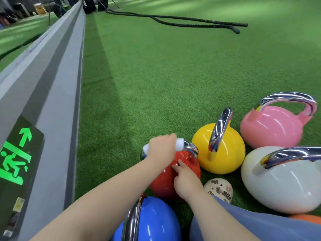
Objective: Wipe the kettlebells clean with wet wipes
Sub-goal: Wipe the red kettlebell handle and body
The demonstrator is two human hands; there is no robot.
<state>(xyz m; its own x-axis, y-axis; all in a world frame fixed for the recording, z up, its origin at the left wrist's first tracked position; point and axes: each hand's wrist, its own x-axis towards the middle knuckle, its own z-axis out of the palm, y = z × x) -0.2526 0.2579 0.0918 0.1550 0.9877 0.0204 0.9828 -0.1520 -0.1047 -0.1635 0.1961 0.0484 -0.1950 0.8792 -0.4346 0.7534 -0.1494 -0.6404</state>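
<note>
A red kettlebell [162,181] with a chrome handle stands on the green turf. My left hand [162,147] grips its handle through a white wet wipe [180,144] wrapped round the bar. My right hand [186,181] rests on the red ball, fingers pointing forward against its top. Around it stand a yellow kettlebell [225,150], a pink kettlebell [271,129], a white kettlebell [281,185] and a blue kettlebell [152,221] nearest me.
A grey wall ledge [57,94] with a green exit sign [15,162] runs along the left. Black battle ropes [182,21] lie far ahead on the turf. A decorated cream shoe [219,189] and my blue-clad knee [243,223] sit at the lower right.
</note>
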